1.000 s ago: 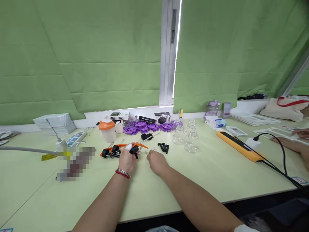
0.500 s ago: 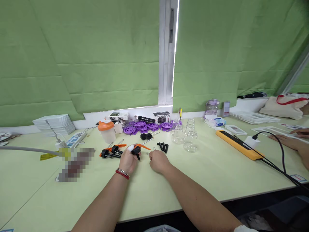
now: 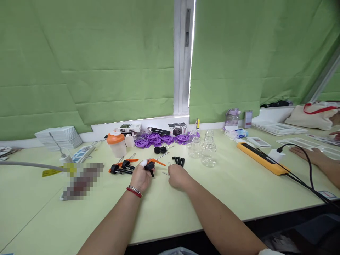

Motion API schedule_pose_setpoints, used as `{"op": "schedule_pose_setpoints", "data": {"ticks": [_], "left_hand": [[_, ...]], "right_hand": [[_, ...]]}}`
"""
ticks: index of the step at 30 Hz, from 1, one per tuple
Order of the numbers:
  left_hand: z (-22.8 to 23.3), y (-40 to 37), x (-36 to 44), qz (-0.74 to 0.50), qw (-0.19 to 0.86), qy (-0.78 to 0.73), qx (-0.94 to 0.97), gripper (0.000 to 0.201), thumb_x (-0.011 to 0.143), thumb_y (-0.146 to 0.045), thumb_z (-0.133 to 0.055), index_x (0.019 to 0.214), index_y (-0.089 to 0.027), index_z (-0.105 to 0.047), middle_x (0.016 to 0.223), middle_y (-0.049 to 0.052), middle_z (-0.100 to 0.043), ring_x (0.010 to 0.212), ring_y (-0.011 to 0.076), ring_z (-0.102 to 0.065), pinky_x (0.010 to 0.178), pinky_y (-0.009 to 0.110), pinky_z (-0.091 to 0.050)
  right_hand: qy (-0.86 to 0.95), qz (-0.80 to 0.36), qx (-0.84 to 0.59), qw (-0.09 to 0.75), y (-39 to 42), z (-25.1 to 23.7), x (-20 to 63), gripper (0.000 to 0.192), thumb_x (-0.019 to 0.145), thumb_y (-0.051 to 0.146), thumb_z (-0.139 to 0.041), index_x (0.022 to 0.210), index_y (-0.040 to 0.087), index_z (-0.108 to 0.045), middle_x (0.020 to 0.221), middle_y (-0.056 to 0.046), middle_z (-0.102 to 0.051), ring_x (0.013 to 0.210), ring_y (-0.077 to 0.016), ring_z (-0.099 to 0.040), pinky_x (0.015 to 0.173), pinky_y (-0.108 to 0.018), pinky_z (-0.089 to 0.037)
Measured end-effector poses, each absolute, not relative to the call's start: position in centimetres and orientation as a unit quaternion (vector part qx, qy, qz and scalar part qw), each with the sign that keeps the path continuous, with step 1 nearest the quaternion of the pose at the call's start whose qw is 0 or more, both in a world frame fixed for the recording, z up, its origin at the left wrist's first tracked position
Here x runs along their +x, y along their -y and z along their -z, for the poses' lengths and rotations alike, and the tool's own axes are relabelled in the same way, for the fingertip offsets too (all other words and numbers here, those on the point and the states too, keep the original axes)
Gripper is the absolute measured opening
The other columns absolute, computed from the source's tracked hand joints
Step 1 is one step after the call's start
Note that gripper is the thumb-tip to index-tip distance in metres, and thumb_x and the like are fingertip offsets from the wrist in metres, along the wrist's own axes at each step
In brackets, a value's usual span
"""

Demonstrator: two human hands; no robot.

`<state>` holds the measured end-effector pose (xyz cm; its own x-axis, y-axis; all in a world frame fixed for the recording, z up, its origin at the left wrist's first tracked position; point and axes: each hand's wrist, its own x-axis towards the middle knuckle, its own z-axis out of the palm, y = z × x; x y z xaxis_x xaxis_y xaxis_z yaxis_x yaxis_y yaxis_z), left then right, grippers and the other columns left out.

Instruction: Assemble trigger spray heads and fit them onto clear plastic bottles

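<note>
Okay, left hand (image 3: 141, 177) gripping black-and-orange part (image 3: 150, 166) over table (image 3: 162, 212); right hand (image 3: 180, 176) closed on thin metal rod (image 3: 165, 173), just beside it. Back: white-and-black box (image 3: 177, 130), seems to read "CUP HOLDER"; black box (image 3: 158, 131), white lettering too small.

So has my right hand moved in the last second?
Yes. Judged against the black tubes lying just beyond it, your right hand has shifted to the right.
</note>
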<state>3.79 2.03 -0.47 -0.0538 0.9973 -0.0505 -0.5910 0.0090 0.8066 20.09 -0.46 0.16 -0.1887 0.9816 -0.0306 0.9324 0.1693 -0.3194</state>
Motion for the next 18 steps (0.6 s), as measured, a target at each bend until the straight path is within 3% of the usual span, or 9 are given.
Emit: {"op": "schedule_pose_setpoints", "data": {"ticks": [7, 10, 14, 18], "left_hand": [[0.8, -2.1, 4.0, -0.634, 0.626, -0.344, 0.295, 0.013, 0.078, -0.017, -0.053, 0.079, -0.009, -0.062, 0.074, 0.009, -0.061, 0.056, 0.0135, -0.055, 0.053, 0.028, -0.046], [0.9, -2.1, 4.0, -0.630, 0.631, -0.343, 0.293, 0.013, 0.077, -0.016, -0.053, 0.079, -0.008, -0.063, 0.075, 0.009, -0.062, 0.056, 0.0134, -0.055, 0.054, 0.028, -0.046], [0.8, -1.8, 4.3, -0.610, 0.647, -0.338, 0.308, 0.013, 0.076, -0.016, -0.055, 0.080, -0.009, -0.064, 0.079, 0.009, -0.063, 0.059, 0.0136, -0.056, 0.055, 0.028, -0.047], [0.8, -0.8, 5.1, -0.554, 0.691, -0.326, 0.331, 0.012, 0.075, -0.020, -0.061, 0.083, -0.012, -0.064, 0.081, 0.009, -0.064, 0.063, 0.0145, -0.057, 0.057, 0.028, -0.047]], "right_hand": [[0.754, -0.172, -0.624, 0.111, 0.2, -0.5, 21.6, 0.012, 0.063, 0.008, -0.059, 0.072, 0.016, -0.062, 0.075, -0.006, -0.064, 0.066, -0.0163, -0.057, 0.050, -0.022, -0.032], [0.772, -0.259, -0.558, 0.158, 0.1, -0.9, 22.7, 0.004, 0.068, 0.013, -0.059, 0.069, 0.016, -0.062, 0.069, -0.003, -0.062, 0.060, -0.0127, -0.055, 0.050, -0.021, -0.034], [0.758, -0.380, -0.448, 0.282, 0.0, -1.5, 23.1, 0.015, 0.080, 0.025, -0.053, 0.082, 0.016, -0.065, 0.066, 0.001, -0.060, 0.053, -0.0093, -0.051, 0.051, -0.020, -0.038], [0.718, -0.281, -0.441, 0.459, 0.0, -1.7, 22.2, 0.021, 0.084, 0.028, -0.049, 0.087, 0.017, -0.067, 0.083, -0.003, -0.064, 0.067, -0.0118, -0.056, 0.062, -0.023, -0.044]]}}
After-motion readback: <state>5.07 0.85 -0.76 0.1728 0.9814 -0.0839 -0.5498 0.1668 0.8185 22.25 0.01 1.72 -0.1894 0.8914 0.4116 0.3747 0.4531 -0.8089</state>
